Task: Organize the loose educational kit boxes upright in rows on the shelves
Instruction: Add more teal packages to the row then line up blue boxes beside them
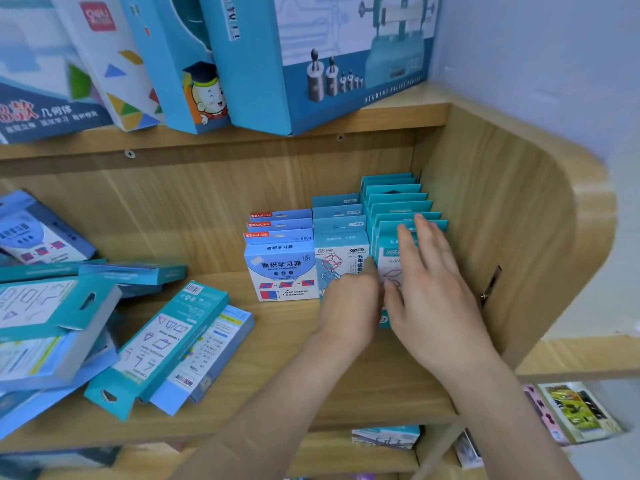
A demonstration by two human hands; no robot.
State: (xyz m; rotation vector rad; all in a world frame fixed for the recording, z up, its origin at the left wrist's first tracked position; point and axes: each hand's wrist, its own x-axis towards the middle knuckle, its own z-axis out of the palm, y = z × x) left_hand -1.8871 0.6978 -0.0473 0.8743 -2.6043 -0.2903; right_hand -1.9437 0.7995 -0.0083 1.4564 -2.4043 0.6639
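Note:
Three rows of small kit boxes stand upright at the right end of the wooden shelf (pixel 277 341): blue boxes (pixel 280 271), a middle teal-and-white row (pixel 337 237), and a teal row (pixel 394 199) against the side wall. My right hand (pixel 429 285) lies flat with straight fingers on the front teal box (pixel 386 252). My left hand (pixel 349 303) touches the edge of that same box, where it meets the middle row; its fingers are partly hidden. Loose boxes (pixel 162 344) lie flat and askew on the shelf's left half.
Large blue kit boxes (pixel 311 64) lean on the shelf above. The curved wooden side wall (pixel 502 220) closes the shelf on the right. More boxes (pixel 384 436) sit on the shelf below, and colourful packets (pixel 575 414) lie lower right.

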